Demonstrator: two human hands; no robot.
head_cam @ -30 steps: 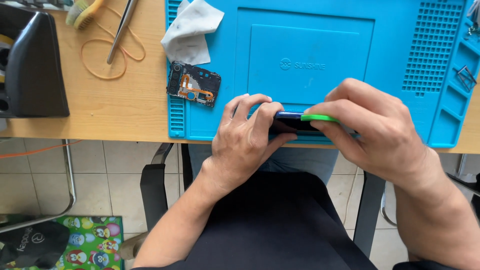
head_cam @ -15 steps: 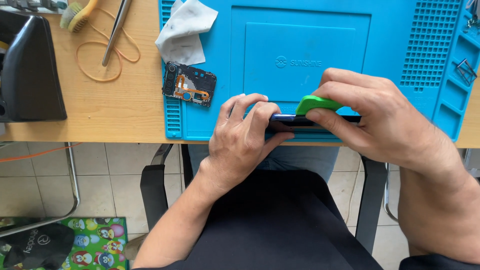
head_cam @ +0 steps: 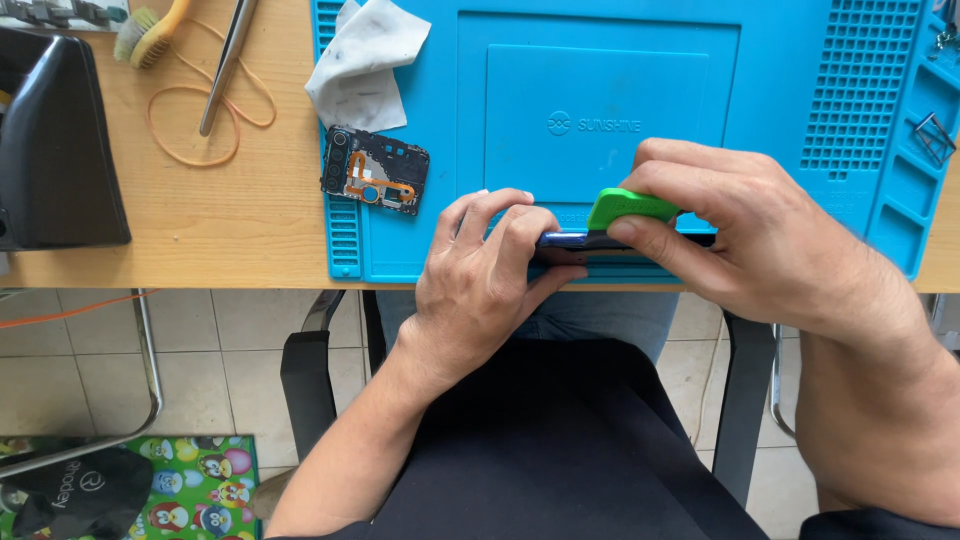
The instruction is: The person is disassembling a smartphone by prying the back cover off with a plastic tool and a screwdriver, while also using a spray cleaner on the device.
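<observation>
My left hand [head_cam: 480,275] grips the left end of a dark smartphone [head_cam: 575,241], held on edge at the near rim of the blue work mat [head_cam: 600,100]. With thumb and fingers, my right hand [head_cam: 760,245] pinches a green plastic pry pick [head_cam: 625,207], which is pressed against the phone's upper edge. Most of the phone is hidden under both hands. A loose dark phone cover piece with an orange flex cable [head_cam: 375,170] lies on the mat's left side, apart from my hands.
A crumpled white wipe [head_cam: 365,60] rests on the mat's top left. On the wooden desk [head_cam: 250,220] lie a rubber band [head_cam: 195,115], metal tweezers [head_cam: 228,60], a brush [head_cam: 150,30] and a black box [head_cam: 55,140]. Small metal parts [head_cam: 932,135] sit in the mat's right trays.
My right hand has tilted the green pick up from lying flat along the phone's edge to standing against it, and slid slightly left. My left hand kept its hold.
</observation>
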